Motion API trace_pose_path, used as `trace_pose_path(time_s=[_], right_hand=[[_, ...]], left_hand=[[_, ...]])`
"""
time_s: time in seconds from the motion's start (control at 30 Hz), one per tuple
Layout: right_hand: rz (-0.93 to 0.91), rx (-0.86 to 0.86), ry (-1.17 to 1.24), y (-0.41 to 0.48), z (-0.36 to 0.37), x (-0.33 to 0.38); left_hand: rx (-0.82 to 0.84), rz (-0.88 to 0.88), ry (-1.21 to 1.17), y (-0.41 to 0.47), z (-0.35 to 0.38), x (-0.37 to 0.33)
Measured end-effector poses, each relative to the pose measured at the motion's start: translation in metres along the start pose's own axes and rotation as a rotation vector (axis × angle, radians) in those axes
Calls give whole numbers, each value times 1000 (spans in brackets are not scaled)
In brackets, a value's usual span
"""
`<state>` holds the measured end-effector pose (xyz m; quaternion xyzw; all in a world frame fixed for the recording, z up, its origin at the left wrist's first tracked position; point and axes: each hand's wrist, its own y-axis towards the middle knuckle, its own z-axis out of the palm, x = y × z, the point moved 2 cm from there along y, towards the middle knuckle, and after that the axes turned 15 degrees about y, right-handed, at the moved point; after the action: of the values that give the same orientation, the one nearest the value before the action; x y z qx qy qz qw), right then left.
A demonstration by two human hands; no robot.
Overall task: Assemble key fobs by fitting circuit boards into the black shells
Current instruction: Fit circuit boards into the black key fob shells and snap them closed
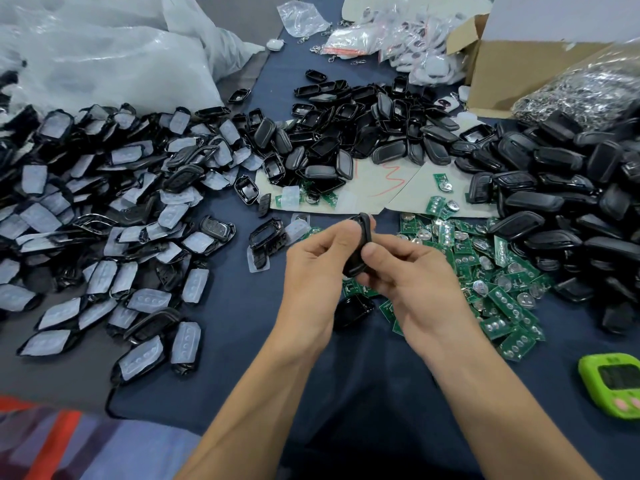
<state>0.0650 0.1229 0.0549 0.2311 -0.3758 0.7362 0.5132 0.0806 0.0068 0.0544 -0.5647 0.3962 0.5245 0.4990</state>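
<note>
The dark blue table [221,306] in front of me is heaped with black shells [554,202] on both sides, and green circuit boards [502,282] are scattered to my right. Over the middle, my left hand [311,271] and right hand [415,282] both grip one black shell [360,244]. I hold it edge-on between thumbs and curled fingers, just above the near boards.

Both hands hold one black shell [360,244] up on edge, mid table. Left hand [313,268] grips its left side, right hand [412,275] pinches its right w/ thumb on top. Green boards [498,289] lie just right. Big heaps of black shells [346,133] behind. Green timer [611,384] btm right.
</note>
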Motion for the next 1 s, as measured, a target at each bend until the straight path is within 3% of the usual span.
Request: trace_pose_path(time_s=[0.23, 0.37, 0.53, 0.6, 0.67, 0.7, 0.9, 1.0], right_hand=[[-3, -52, 7, -3, 2, -9], [0, -82, 33, 1, -2, -8], [145, -231, -249, 13, -38, 15], [45, -301, -72, 19, -60, 47], [-120, -243, 331, 26, -76, 83], [-166, -194, 379, 30, -82, 97], [-161, -234, -267, 58, -56, 91], [-171, -141, -654, 77, -30, 69]], left_hand=[[-187, -10, 31, 1, 4, 0], [-86, -52, 58, 9, 5, 3], [1, -91, 100, 14, -11, 16], [-67, -114, 94, 17, -23, 21], [-173, -153, 67, 22, -33, 24], [-215, -168, 55, 24, -37, 25], [-313, -143, 126, 36, -52, 30], [-394, -101, 313, 43, -60, 37]])
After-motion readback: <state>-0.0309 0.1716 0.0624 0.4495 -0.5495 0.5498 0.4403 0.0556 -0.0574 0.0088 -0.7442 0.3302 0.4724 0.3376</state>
